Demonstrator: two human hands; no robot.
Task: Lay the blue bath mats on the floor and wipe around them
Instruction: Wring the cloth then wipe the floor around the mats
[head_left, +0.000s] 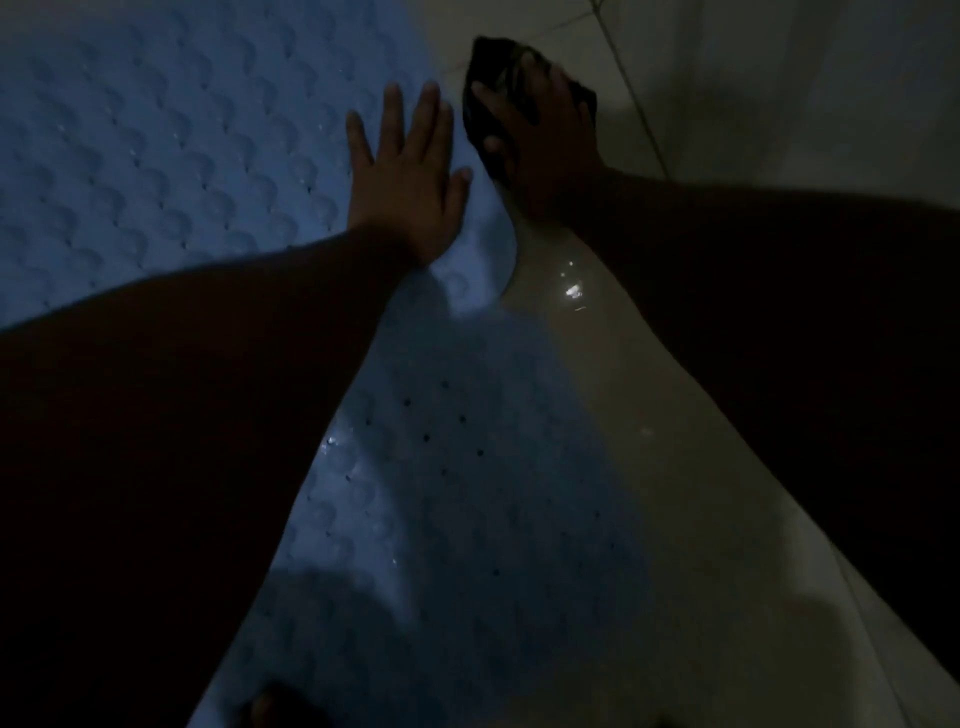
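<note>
Dim view down at a pale tiled bathroom floor (597, 395), seen from above my two bare arms. Two blue mats are already down. The far mat (156, 156) fills the floor's upper left. The near mat (441, 499) runs from the centre to the bottom edge. Shadow hides whether they touch or overlap where they meet.

My left hand (410, 192) lies flat on the far mat, just inside its right edge and near its rounded corner. The fingers are straight and spread, holding nothing. My right hand (545, 145) presses a dark cloth (491, 62) onto bare tile just beside that same edge. The fingers are laid flat across the cloth rather than closed round it.

Risks, as I judge them:
- The tile looks wet, with a bright glint (571, 291) just past the mat's corner. A damp mat could slide if I lean hard on my left hand.
- The cloth sits very near the mat's edge. A sideways stroke could catch the edge and lift or fold it.
- With flat fingers only, the cloth could bunch or slip from under my palm.
- The light is poor, so I could miss damp patches near the grout line (639, 104).
- My arms are close together, and a wide stroke could knock my left wrist.
</note>
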